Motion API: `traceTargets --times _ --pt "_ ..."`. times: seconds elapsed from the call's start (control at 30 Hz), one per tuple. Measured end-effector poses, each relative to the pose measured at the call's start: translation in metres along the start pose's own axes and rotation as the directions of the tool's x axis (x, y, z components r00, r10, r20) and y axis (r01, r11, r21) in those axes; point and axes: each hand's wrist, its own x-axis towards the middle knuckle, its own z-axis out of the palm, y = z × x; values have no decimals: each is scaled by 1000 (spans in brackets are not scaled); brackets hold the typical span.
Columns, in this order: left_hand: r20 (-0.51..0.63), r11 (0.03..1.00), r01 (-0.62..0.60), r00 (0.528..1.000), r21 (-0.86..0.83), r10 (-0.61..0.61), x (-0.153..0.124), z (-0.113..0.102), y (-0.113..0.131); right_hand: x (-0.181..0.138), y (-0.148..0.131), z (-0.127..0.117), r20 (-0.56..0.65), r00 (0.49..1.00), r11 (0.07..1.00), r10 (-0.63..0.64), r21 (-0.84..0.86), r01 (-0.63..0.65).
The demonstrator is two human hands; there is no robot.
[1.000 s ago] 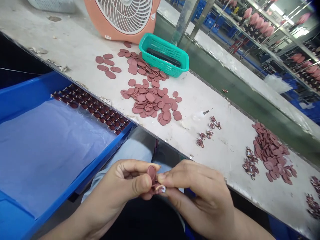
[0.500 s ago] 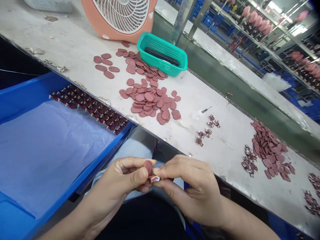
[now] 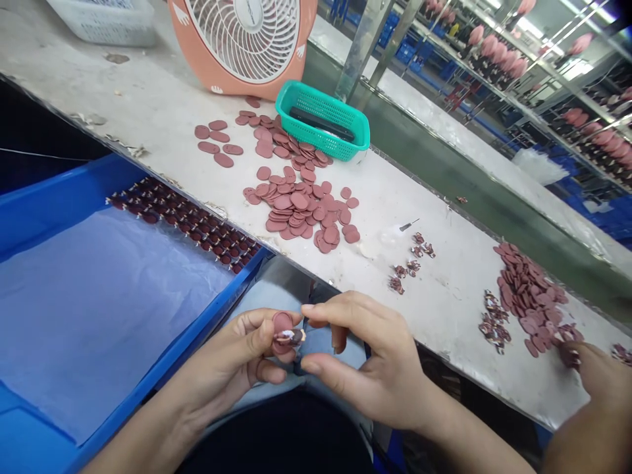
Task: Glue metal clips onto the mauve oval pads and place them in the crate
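Observation:
My left hand (image 3: 222, 349) holds a small maroon oval piece (image 3: 282, 322) between thumb and fingers, with a patterned white-and-brown piece (image 3: 290, 338) against its lower edge. My right hand (image 3: 368, 362) hovers just to the right of them, its thumb and fingers apart and holding nothing. Both hands are over my lap, in front of the white work table (image 3: 434, 316). Loose maroon ovals (image 3: 299, 207) lie in heaps on the table, and a small cluster of patterned pieces (image 3: 407, 263) lies nearer my right hand.
Another person's hand (image 3: 595, 378) reaches in at the right edge, at a maroon pile (image 3: 530, 296). At left, a blue bin (image 3: 197, 309) holds rows of dark pieces (image 3: 182, 220) on plastic sheeting. A teal basket (image 3: 320, 122) and a pink fan (image 3: 241, 46) stand behind.
My right hand has let go of the pieces and moved slightly up and right, its fingers now apart. Another person's hand has entered at the right, over the maroon pile.

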Motion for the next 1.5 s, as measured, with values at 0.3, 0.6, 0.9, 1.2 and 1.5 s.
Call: traceTargets --times 0.3,0.6,0.9,1.2,1.5 --pt "63 999 -5 998 52 2 1 -3 9 3 9 13 50 997 994 65 82 -69" --pt "-285 943 -321 899 87 332 0 -16 6 9 25 43 -200 970 977 -137 -192 98" --pt "-457 780 -510 632 363 626 -2 -33 13 32 68 120 -167 907 858 -387 -425 288" --pt "-588 731 -360 436 579 681 16 -97 64 44 56 125 -85 886 838 -456 -377 395" --pt "-489 432 230 435 872 756 55 -213 162 -2 62 67 -98 936 833 -338 -493 249"
